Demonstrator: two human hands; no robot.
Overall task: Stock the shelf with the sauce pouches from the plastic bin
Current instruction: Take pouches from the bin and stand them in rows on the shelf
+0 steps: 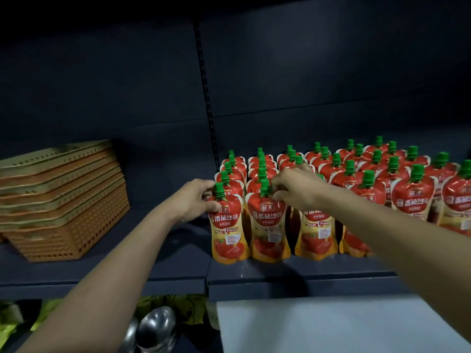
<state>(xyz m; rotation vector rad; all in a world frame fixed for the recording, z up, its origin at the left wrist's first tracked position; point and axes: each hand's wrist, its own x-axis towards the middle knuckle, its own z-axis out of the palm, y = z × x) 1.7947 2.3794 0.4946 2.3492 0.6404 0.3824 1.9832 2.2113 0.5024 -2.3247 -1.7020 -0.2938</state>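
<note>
Pouches (413, 197) are standing upright in columns on the right bay of a dark shelf (280, 273), running from its front edge back toward the dark rear panel. Around thirty are showing, though I cannot tell the exact count. About eight orange baskets (66, 207) are sitting nested at the shelf's left end. The left hand (195, 200) is pinching the front-left pouch (228, 233) at its green cap. The right hand (297, 189) is curling its fingers round the top of the next pouch (269, 230).

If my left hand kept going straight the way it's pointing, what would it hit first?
The front-left sauce pouch; your left hand already pinches its neck. Past it, probably the neighbouring pouch the right hand holds.
</note>
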